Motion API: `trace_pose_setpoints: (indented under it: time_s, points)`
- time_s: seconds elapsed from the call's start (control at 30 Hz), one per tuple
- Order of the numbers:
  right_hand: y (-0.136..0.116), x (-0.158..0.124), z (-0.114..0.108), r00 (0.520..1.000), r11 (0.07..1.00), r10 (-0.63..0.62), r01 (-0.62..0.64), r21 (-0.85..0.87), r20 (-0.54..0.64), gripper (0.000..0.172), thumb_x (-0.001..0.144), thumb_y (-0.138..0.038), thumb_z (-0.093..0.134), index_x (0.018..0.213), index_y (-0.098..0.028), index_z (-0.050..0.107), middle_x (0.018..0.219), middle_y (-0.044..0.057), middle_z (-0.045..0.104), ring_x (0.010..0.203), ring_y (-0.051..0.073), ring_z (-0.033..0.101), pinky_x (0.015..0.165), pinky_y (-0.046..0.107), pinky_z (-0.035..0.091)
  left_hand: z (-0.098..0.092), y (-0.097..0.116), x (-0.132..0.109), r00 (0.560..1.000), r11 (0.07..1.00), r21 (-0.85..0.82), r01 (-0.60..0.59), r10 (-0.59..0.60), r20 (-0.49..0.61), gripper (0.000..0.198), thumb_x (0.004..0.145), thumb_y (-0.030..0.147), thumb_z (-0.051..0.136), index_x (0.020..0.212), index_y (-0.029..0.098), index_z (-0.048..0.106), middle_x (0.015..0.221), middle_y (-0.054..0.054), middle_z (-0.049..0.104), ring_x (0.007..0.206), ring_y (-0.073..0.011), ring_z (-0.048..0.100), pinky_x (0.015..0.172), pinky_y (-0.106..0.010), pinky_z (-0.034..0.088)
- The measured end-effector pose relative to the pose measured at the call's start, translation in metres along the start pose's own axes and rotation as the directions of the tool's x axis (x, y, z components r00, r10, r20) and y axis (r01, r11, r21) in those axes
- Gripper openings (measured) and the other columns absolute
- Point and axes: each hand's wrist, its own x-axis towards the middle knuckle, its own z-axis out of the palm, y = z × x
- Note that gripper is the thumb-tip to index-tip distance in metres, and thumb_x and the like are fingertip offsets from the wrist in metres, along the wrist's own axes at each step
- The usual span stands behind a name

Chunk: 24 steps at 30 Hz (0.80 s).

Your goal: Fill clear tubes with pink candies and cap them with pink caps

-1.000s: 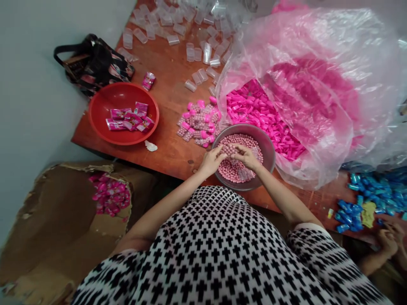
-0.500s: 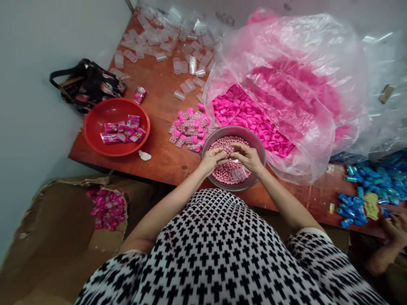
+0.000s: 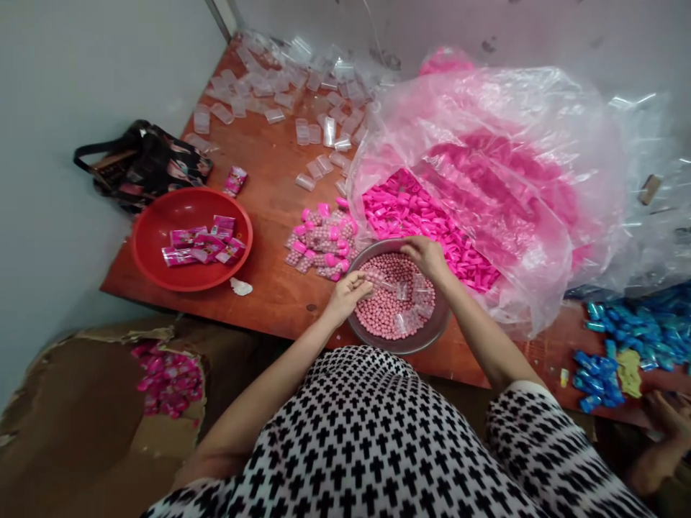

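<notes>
A grey metal bowl point(image 3: 356, 332) of pink beads point(image 3: 386, 316) stands at the table's front edge, with several clear plastic containers point(image 3: 404, 321) lying on the beads. My left hand point(image 3: 350, 296) is at the bowl's left rim, closed on a small clear container that shows faintly beyond its fingertips. Above the far right rim is my right hand point(image 3: 427, 257), its fingers bent together; whether anything is in them I cannot make out. Just beyond it lie bright pink plastic caps point(image 3: 402, 208) in a large clear bag point(image 3: 540, 101). Filled containers with pink caps point(image 3: 324, 237) are heaped left of the bowl.
A red basin point(image 3: 151, 270) holds several pink packets. A dark flowered handbag point(image 3: 178, 162) lies behind it. Loose clear containers point(image 3: 313, 133) spread across the back. Blue wrapped pieces point(image 3: 597, 378) and another person's hand point(image 3: 669, 417) are at right. An open cardboard box point(image 3: 65, 403) stands lower left.
My hands were together over the bowl around a bead-filled container. They have parted: my left moved to the left rim, my right to the far right rim near the caps. The view has tilted up slightly.
</notes>
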Motion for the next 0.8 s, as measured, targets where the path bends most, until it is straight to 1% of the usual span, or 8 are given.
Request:
trace_pose_setpoints:
  time_s: [0.07, 0.2, 0.4, 0.47, 0.57, 0.67, 0.73, 0.8]
  points:
    - [-0.003, 0.04, 0.001, 0.996, 0.991, 0.067, -0.074, -0.111, -0.065, 0.028, 0.09, -0.028, 0.046, 0.103, -0.018, 0.068, 0.103, 0.009, 0.069, 0.096, 0.023, 0.063, 0.088, 0.035, 0.046, -0.003, 0.001, 0.002, 1.0, 1.0, -0.011, -0.005, 0.005, 0.006, 0.041, 0.061, 0.037, 0.08, 0.089, 0.015, 0.059, 0.074, 0.003, 0.064, 0.069, -0.0101, 0.063, 0.074, -0.028, 0.056]
    - [-0.01, 0.103, 0.015, 0.976, 0.917, 0.21, -0.215, -0.334, -0.051, 0.031, 0.092, -0.026, 0.042, 0.111, -0.015, 0.063, 0.111, 0.015, 0.064, 0.099, 0.025, 0.061, 0.085, 0.037, 0.045, -0.008, 0.003, 0.007, 1.0, 1.0, -0.019, -0.022, 0.022, 0.005, 0.039, 0.063, 0.036, 0.079, 0.089, 0.016, 0.058, 0.075, 0.002, 0.064, 0.071, -0.0114, 0.064, 0.077, -0.031, 0.056]
    - [-0.003, 0.13, 0.031, 0.977, 0.882, 0.209, -0.21, -0.421, -0.047, 0.029, 0.086, -0.029, 0.05, 0.109, -0.016, 0.061, 0.118, 0.017, 0.058, 0.106, 0.03, 0.056, 0.086, 0.045, 0.046, -0.009, 0.01, 0.014, 1.0, 0.999, -0.044, -0.023, 0.022, -0.015, 0.045, 0.064, 0.039, 0.078, 0.1, 0.017, 0.062, 0.089, -0.002, 0.067, 0.08, -0.0136, 0.065, 0.075, -0.029, 0.057]
    - [0.005, 0.128, 0.027, 0.981, 0.944, 0.166, -0.187, -0.271, -0.098, 0.029, 0.084, -0.03, 0.05, 0.107, -0.016, 0.062, 0.115, 0.014, 0.061, 0.106, 0.028, 0.057, 0.088, 0.044, 0.046, -0.007, 0.012, 0.016, 0.999, 0.998, -0.06, -0.025, 0.022, -0.038, 0.042, 0.065, 0.04, 0.077, 0.096, 0.016, 0.063, 0.087, -0.001, 0.066, 0.079, -0.0134, 0.065, 0.076, -0.03, 0.057]
    - [0.015, 0.113, 0.013, 0.95, 0.955, 0.196, -0.13, 0.266, -0.241, 0.029, 0.081, -0.034, 0.052, 0.103, -0.017, 0.061, 0.098, 0.007, 0.067, 0.09, 0.02, 0.062, 0.085, 0.038, 0.049, -0.002, 0.016, 0.021, 0.998, 0.996, -0.083, -0.046, 0.042, -0.047, 0.039, 0.066, 0.041, 0.076, 0.093, 0.016, 0.063, 0.085, -0.001, 0.066, 0.079, -0.013, 0.065, 0.076, -0.029, 0.057]
    - [0.01, 0.082, -0.002, 0.932, 0.649, 0.304, -0.052, 0.759, -0.197, 0.026, 0.071, -0.034, 0.063, 0.092, -0.019, 0.059, 0.079, 0.0, 0.066, 0.069, 0.014, 0.064, 0.076, 0.033, 0.054, 0.01, 0.023, 0.026, 0.997, 0.987, -0.139, -0.077, 0.073, -0.034, 0.039, 0.065, 0.041, 0.077, 0.093, 0.017, 0.062, 0.088, -0.002, 0.067, 0.078, -0.0118, 0.065, 0.073, -0.026, 0.056]
    - [-0.002, 0.054, -0.011, 0.947, 0.461, 0.306, -0.054, 0.886, -0.101, 0.028, 0.063, -0.031, 0.072, 0.085, -0.02, 0.059, 0.074, -0.002, 0.066, 0.067, 0.014, 0.065, 0.075, 0.033, 0.056, 0.021, 0.029, 0.028, 0.995, 0.978, -0.18, -0.101, 0.097, -0.029, 0.039, 0.065, 0.04, 0.077, 0.092, 0.017, 0.062, 0.096, -0.002, 0.068, 0.077, -0.0104, 0.064, 0.073, -0.025, 0.056]
    - [-0.018, 0.026, -0.015, 0.959, 0.365, 0.282, -0.087, 0.927, -0.021, 0.031, 0.059, -0.03, 0.077, 0.083, -0.022, 0.059, 0.073, -0.002, 0.067, 0.069, 0.016, 0.067, 0.076, 0.034, 0.057, 0.032, 0.034, 0.028, 0.991, 0.97, -0.205, -0.131, 0.127, -0.034, 0.037, 0.066, 0.04, 0.077, 0.091, 0.017, 0.06, 0.105, -0.003, 0.067, 0.077, -0.0095, 0.064, 0.076, -0.026, 0.056]
